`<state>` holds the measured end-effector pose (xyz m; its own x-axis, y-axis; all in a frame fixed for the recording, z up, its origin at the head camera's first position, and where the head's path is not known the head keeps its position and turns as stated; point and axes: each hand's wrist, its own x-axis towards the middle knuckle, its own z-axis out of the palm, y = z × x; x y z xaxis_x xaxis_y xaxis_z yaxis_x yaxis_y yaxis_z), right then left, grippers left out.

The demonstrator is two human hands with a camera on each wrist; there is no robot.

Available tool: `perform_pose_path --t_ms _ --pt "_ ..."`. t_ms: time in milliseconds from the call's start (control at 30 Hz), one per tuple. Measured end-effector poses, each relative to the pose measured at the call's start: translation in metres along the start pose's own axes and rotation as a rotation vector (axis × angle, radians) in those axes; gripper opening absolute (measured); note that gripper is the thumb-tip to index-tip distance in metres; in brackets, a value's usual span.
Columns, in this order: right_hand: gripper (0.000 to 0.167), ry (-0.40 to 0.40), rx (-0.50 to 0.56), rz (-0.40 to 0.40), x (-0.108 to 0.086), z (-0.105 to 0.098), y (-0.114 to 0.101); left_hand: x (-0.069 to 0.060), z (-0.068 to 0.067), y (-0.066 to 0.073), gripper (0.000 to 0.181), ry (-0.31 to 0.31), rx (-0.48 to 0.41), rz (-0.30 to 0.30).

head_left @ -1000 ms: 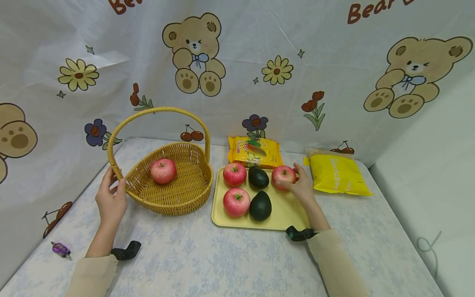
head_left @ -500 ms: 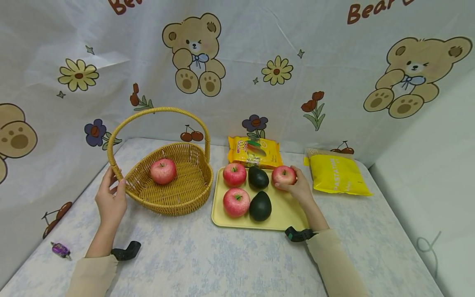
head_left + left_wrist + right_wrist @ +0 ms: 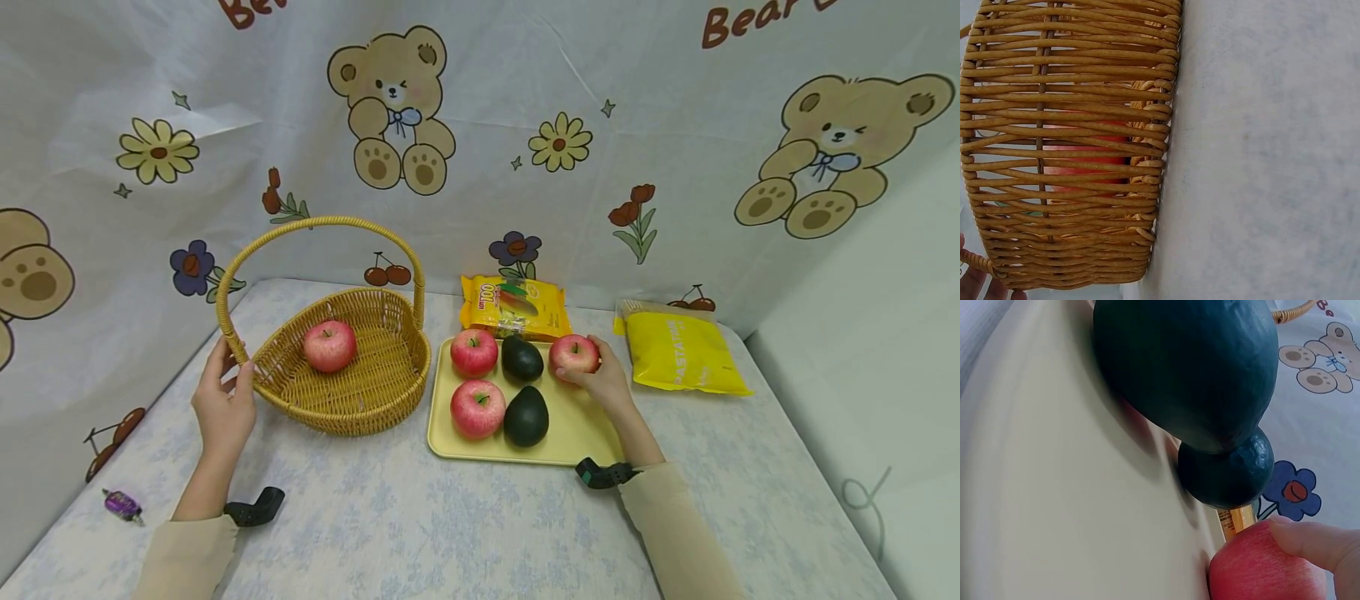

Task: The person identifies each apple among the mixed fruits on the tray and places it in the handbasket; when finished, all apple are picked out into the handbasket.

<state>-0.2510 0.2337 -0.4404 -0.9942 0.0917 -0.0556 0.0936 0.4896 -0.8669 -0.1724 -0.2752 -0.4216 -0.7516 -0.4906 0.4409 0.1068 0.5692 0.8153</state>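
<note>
**Gently round the apple (image 3: 570, 353)**

The right hand (image 3: 609, 382) pinched it on the tray (image 3: 577, 429), back right. The left hand (image 3: 225, 410) gripped the basket handle (image 3: 330, 220). The apple looked firm, maybe slippery; its fat sides seemed best to hold.

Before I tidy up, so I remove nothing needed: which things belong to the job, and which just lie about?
Likely in the job:
basket, held by the left hand
apple in the right hand
apple inside the basket
tray, its other apples, perhaps avocados

Likely lying about:
mango packet
pasta bag
purple item
</note>
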Motion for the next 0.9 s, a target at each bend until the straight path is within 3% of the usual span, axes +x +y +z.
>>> perform_pose_path --t_ms 500,900 --pt "0.095 0.047 -0.012 0.009 -0.002 -0.001 -0.004 0.0 0.0 0.0 0.049 -0.005 0.009 -0.005" --pt "0.094 0.073 0.026 -0.02 -0.007 -0.006 -0.019 0.0 0.0 -0.001 0.049 -0.002 0.0 -0.002"
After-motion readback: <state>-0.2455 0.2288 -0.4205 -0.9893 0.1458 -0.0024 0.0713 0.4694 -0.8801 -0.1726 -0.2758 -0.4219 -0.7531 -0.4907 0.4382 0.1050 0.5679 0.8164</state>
